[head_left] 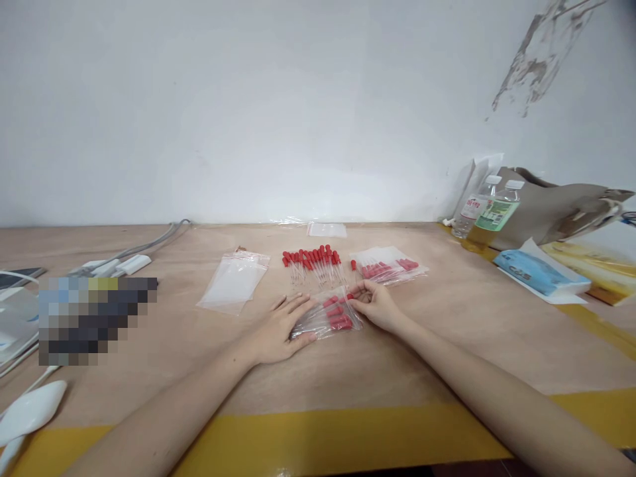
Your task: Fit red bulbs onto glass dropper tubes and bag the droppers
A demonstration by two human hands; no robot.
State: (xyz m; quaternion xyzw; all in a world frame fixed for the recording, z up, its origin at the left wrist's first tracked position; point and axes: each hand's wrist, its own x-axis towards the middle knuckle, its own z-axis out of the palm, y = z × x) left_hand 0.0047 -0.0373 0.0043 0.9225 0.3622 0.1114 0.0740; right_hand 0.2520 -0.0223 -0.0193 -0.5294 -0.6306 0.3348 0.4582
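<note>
A clear plastic bag (pixel 328 317) filled with red-capped glass droppers lies on the wooden table (pixel 447 344) in front of me. My left hand (pixel 281 329) lies flat on the bag's left end, fingers stretched out. My right hand (pixel 375 305) pinches the bag's right end with curled fingers. Just behind the bag lies a loose row of red-capped droppers (pixel 313 262). To their right sits a pile of filled bags (pixel 387 267). A stack of empty clear bags (pixel 233 281) lies to the left.
Two drink bottles (pixel 489 209) and a brown paper bag (pixel 556 205) stand at the back right, with a blue tissue pack (pixel 539 273) before them. Cables and a white adapter (pixel 130 264) lie at the left. A small clear bag (pixel 326 229) lies by the wall.
</note>
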